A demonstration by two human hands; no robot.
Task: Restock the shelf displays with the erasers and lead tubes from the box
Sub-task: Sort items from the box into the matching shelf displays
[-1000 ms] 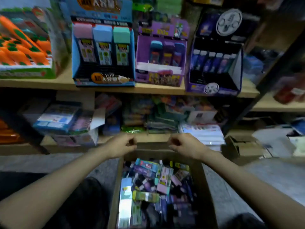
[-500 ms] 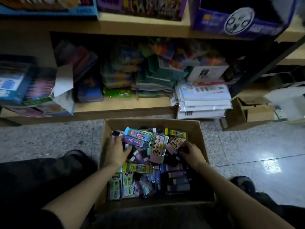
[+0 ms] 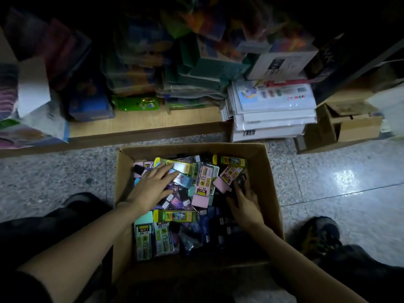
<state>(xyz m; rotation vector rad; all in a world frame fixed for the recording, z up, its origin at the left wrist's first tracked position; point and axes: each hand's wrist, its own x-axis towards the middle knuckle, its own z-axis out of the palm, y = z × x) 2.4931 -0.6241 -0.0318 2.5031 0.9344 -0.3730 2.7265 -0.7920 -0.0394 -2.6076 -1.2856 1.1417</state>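
Observation:
An open cardboard box (image 3: 270,182) stands on the floor between my knees, full of several packaged erasers and lead tubes. My left hand (image 3: 150,189) lies flat on the pile at the box's left, fingers spread over a light blue eraser (image 3: 183,179) and a yellow-green pack (image 3: 181,166). My right hand (image 3: 246,204) reaches into the dark right side, fingers curled around dark packs beside a pink eraser (image 3: 226,179); what it grips is too dark to tell. A yellow-green lead tube pack (image 3: 176,216) lies in the middle.
The low wooden shelf (image 3: 142,125) just beyond the box holds stacked stationery packs. A pile of white flat packs (image 3: 273,114) sits at its right end. A small empty cardboard box (image 3: 341,125) stands on the speckled floor at the right. My shoe (image 3: 317,235) is beside the box.
My view has tilted down from the upper displays to the box. Both hands went from the box's far rim down into the pile, and the left hand has slid forward over the packs.

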